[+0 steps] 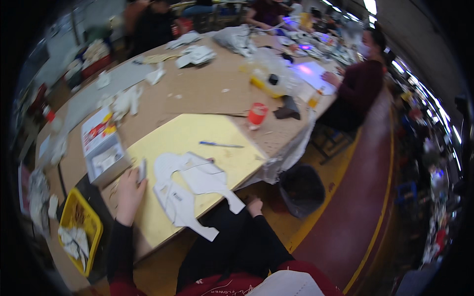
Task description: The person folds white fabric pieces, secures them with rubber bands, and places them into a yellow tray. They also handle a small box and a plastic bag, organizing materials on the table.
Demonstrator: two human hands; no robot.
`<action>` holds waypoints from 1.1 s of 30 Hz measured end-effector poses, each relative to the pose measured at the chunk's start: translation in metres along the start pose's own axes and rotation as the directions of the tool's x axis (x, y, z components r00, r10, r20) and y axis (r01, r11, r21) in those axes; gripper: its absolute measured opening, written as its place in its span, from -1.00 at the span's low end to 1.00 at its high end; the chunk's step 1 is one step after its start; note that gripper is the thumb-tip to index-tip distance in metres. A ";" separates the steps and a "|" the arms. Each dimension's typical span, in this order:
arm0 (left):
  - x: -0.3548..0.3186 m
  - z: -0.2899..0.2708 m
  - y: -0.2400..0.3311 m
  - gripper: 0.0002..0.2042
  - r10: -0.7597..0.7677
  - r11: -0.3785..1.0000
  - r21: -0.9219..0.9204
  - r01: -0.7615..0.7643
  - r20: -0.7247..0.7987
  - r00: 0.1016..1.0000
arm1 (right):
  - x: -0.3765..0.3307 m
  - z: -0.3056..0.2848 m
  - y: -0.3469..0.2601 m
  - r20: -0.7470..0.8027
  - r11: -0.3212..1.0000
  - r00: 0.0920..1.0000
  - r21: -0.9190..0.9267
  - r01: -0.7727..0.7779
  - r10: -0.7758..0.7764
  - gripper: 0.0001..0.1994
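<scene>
Head view. We see the white cut pieces (173, 195) lying flat on a pale yellow board (182, 130), between the two hands, which are well apart. Their long, narrow ends point toward the wearer and reach out past the near edge of the board. To the left of the pieces, and apart from them, we find the left hand (129, 195) at the board's left side, its fingers bent beside a slim grey object (142, 170); we cannot tell whether they grip it. To the right, the right hand (255, 206) is beyond the board's near edge, just beside the tip of one narrow end. Its fingers are partly hidden, and we cannot tell whether it touches that tip or holds anything.

Beyond the pieces we note a blue pen (220, 145) on the board and, farther off, a red cup (257, 114). An open white box (114, 171) stands near the left hand, with a yellow basket (100, 229) nearer the wearer. At right, we observe a dark bin (298, 209) on the floor.
</scene>
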State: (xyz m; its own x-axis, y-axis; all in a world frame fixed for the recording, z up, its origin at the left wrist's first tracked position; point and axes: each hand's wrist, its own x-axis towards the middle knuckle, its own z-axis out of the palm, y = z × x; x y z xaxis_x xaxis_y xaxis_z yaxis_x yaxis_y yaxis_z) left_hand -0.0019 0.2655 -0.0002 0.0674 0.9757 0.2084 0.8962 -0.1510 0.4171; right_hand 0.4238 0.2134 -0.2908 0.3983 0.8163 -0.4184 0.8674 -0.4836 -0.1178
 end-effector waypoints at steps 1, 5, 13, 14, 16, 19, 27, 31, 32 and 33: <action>0.006 0.006 0.009 -0.62 0.077 0.997 0.032 -0.077 -0.004 0.997 | -0.003 -0.005 0.013 -0.008 0.998 0.999 0.030 -0.048 0.048 -0.55; 0.005 0.009 0.013 -0.67 0.000 0.993 0.114 -0.009 0.079 0.997 | -0.013 -0.011 0.004 -0.073 0.995 0.997 0.093 -0.023 0.030 -0.60; 0.004 0.007 0.018 -0.64 0.139 0.978 0.149 -0.142 0.032 0.990 | -0.015 -0.002 0.007 -0.102 0.994 0.994 0.099 -0.038 0.048 -0.53; 0.003 0.008 0.020 -0.63 0.166 0.971 0.169 -0.170 0.037 0.985 | -0.016 -0.001 0.006 -0.097 0.995 0.994 0.096 -0.038 0.047 -0.52; 0.002 0.005 0.023 -0.63 0.150 0.971 0.182 -0.154 0.038 0.988 | -0.017 -0.004 0.003 -0.078 0.999 0.997 0.037 -0.026 0.029 -0.54; 0.002 0.001 0.021 -0.67 0.136 0.982 0.134 -0.136 0.014 0.991 | -0.029 -0.005 -0.001 -0.121 0.999 0.992 0.025 0.044 -0.040 -0.61; 0.004 0.004 0.010 -0.74 0.111 0.993 -0.039 -0.114 -0.058 0.992 | -0.080 0.001 0.004 -0.175 0.965 0.959 -0.181 0.191 -0.223 -0.46; 0.016 0.019 -0.015 -0.73 -0.051 0.872 -0.489 -0.012 -0.115 0.992 | -0.087 0.001 0.005 -0.215 0.974 0.955 -0.136 0.180 -0.206 -0.44; 0.017 0.023 -0.017 -0.73 -0.093 0.816 -0.577 0.029 -0.080 0.992 | -0.082 0.000 0.006 -0.213 0.973 0.957 -0.162 0.165 -0.198 -0.45; 0.018 0.024 -0.016 -0.73 -0.133 0.757 -0.650 0.073 -0.043 0.990 | -0.079 0.002 0.003 -0.206 0.972 0.960 -0.178 0.155 -0.191 -0.45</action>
State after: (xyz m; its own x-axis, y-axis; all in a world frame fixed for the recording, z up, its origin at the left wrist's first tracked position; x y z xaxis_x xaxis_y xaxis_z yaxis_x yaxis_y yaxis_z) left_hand -0.0045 0.2897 -0.0244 -0.0709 0.9795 0.1887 0.3981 -0.1457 0.9057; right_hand 0.3942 0.1467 -0.2600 0.2781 0.9408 -0.1938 0.9577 -0.2871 -0.0192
